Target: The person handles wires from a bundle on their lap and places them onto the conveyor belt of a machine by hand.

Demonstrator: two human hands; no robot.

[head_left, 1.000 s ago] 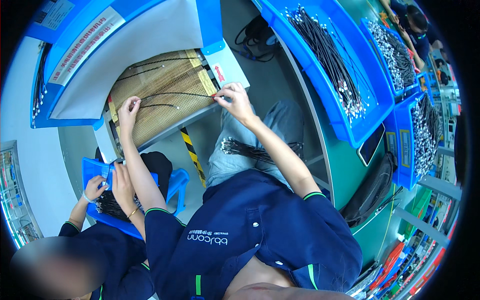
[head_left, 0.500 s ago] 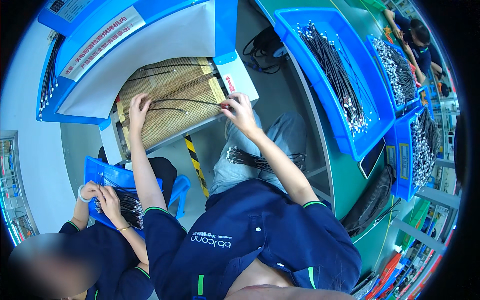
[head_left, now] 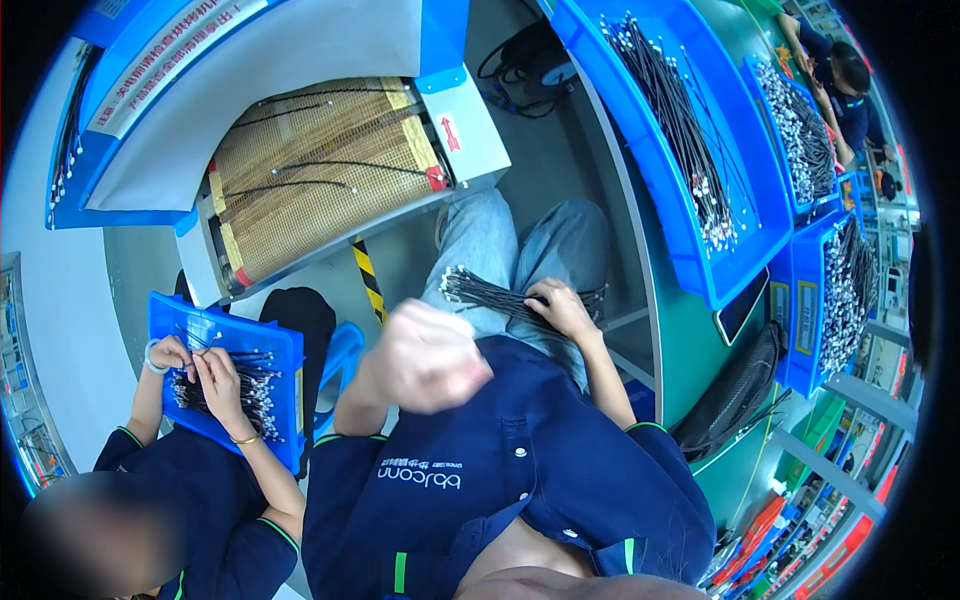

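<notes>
Across my lap lies a bundle of black cables (head_left: 480, 290) with small white connector ends. My right hand (head_left: 565, 307) is on the right part of this bundle, fingers curled onto the cables. My left hand (head_left: 428, 355) is raised in front of my shirt, left of the bundle. It is smeared by motion, so its fingers and anything in them cannot be made out. Ahead, several black cables (head_left: 330, 183) lie spread on the tan mesh conveyor belt (head_left: 300, 225) of a blue and white machine, with neither hand on them.
At the left, a co-worker's hands (head_left: 205, 375) handle cables over a blue bin (head_left: 285, 345). On the green table (head_left: 660, 365) at right stand a large blue tray (head_left: 750, 200) of cables, more blue bins, a phone (head_left: 742, 308) and a black mesh bag (head_left: 730, 395). Another person sits far right.
Both hands have left the mesh belt and come back toward my body. My right hand has come down onto the cable bundle; my left is moving before my shirt. The view has shifted slightly.
</notes>
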